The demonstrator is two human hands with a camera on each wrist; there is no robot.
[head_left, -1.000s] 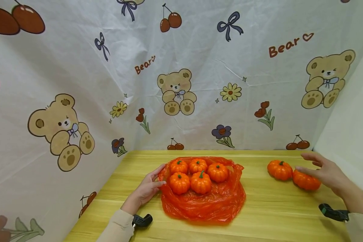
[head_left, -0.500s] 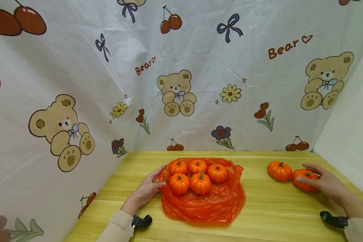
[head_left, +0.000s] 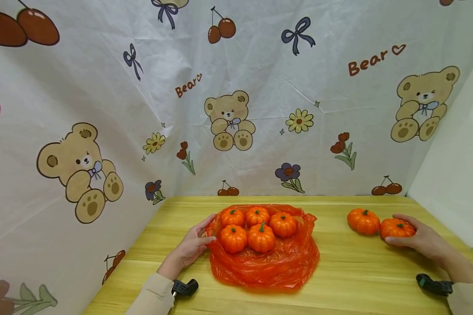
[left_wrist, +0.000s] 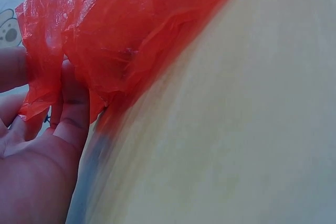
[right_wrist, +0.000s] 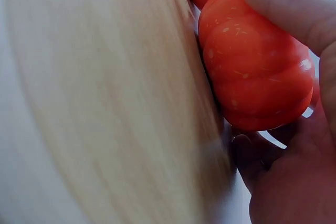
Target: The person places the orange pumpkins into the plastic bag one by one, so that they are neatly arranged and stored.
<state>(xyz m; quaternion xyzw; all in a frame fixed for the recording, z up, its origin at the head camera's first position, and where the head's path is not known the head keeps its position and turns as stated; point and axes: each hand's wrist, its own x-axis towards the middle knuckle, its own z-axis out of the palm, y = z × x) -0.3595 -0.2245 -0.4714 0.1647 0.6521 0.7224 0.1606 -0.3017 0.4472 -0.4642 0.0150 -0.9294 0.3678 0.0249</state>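
On the table an orange-red plastic bag (head_left: 266, 273) lies spread open, with several small orange pumpkins (head_left: 234, 239) sitting in it, green stems up. My left hand (head_left: 193, 247) pinches the bag's left edge; in the left wrist view the thin film (left_wrist: 121, 35) runs between the thumb and fingers. Over at the right, my right hand (head_left: 423, 239) holds a pumpkin (head_left: 396, 228) from its right side, thumb at the near side and fingers around the far side. The right wrist view shows this ribbed pumpkin (right_wrist: 252, 66) low against the tabletop.
Another pumpkin (head_left: 363, 221) stands just left of the held one, very close to it. The wooden table (head_left: 347, 275) ends at a printed cloth backdrop (head_left: 260, 166) behind. A white wall (head_left: 449, 175) rises on the right.
My right hand has come down and its thumb and fingers have closed around the right-hand pumpkin. The left hand and the bag have stayed in place.
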